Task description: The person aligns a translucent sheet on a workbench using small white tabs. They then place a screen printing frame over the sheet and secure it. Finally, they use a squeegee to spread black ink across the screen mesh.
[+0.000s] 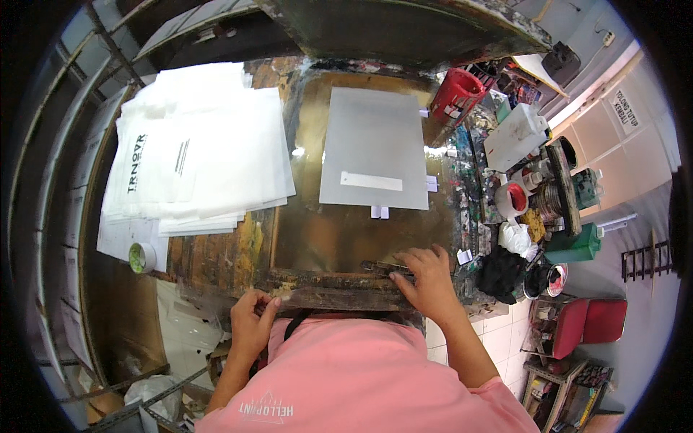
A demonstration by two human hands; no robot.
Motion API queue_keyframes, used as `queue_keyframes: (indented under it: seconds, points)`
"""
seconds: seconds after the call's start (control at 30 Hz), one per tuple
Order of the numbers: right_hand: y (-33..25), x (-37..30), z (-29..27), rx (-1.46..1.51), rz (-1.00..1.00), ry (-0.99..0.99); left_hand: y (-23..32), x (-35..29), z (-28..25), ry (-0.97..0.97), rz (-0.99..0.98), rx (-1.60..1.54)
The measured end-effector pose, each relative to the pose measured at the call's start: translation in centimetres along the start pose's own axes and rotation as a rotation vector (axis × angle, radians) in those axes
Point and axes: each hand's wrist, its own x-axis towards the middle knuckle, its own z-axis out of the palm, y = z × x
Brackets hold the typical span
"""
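At the table's front edge my left hand (253, 317) is curled, thumb and fingers close together. A pale scrap lies by its fingertips; whether they hold anything is hidden. My right hand (431, 283) rests palm down on the front rim of the worktable (216, 252), fingers apart. Beside its thumb and forefinger lies a small dark metal piece (382, 268), its kind unclear. Ahead of both hands, a greyish translucent sheet (375, 137) lies flat on the glossy brown surface. A white strip (371, 180) is on its lower part. Small pale tabs (379, 212) sit along its edges.
To the left lies a pile of white printed sheets (238, 155), with a tape roll (142, 257) at its front corner. A dark panel (404, 32) stands raised behind. Along the right are a red container (458, 94), a white jug (516, 137) and black cloth (499, 274).
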Motion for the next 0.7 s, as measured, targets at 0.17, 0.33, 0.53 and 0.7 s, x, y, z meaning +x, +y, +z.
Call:
queue_keyframes:
  seconds: [0.17,0.33,0.53,0.7]
  points:
    - [-0.1,-0.9,0.6,-0.012,-0.018,0.042,0.4,-0.5,-0.3,0.005,0.105,-0.003]
    - [-0.4,-2.5,0.2,-0.003,-0.006,0.064,1.7,-1.6,-0.9,-0.030,0.213,0.033]
    - [-0.1,-5.2,0.4,0.028,-0.005,0.150,3.9,-2.7,-1.1,-0.026,0.365,0.052]
    - [0.6,-7.2,0.3,0.027,0.023,0.178,5.5,-3.4,-1.4,-0.034,0.420,0.073]
